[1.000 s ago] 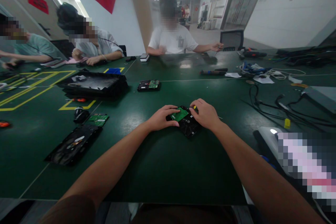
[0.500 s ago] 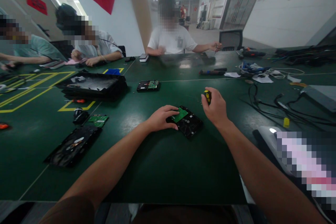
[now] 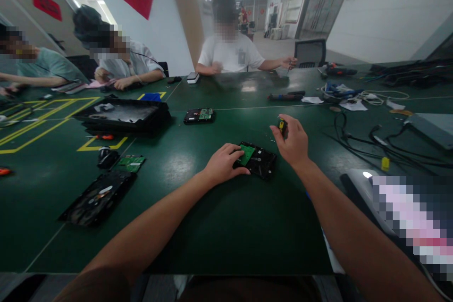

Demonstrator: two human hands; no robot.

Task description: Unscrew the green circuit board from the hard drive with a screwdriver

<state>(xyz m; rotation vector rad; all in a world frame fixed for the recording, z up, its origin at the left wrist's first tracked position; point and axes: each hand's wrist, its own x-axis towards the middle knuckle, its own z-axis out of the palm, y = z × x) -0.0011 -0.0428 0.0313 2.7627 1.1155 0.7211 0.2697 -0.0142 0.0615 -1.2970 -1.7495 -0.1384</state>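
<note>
My left hand (image 3: 224,163) grips the left end of a black hard drive (image 3: 262,160) lying on the green tabletop. Its fingers reach over the drive's green circuit board (image 3: 247,154), and the thumb is at the near side. To the right, my right hand (image 3: 294,144) is closed around a short yellow-and-black screwdriver (image 3: 282,125), held above the table and apart from the drive. Most of the handle shows between thumb and fingers; I cannot make out the tip. A few tiny screws (image 3: 272,140) lie between the drive and my right hand.
At left are an opened drive casing (image 3: 97,198), a loose circuit board (image 3: 130,163) and a black tray (image 3: 122,115). Another hard drive (image 3: 198,115) lies farther back. Cables (image 3: 371,139) and a laptop-like device (image 3: 361,184) occupy the right. Co-workers sit across and to the left.
The hard drive has turned slightly and shifted right along with my left hand. My right hand has tilted the screwdriver a little and uncovered the tiny screws.
</note>
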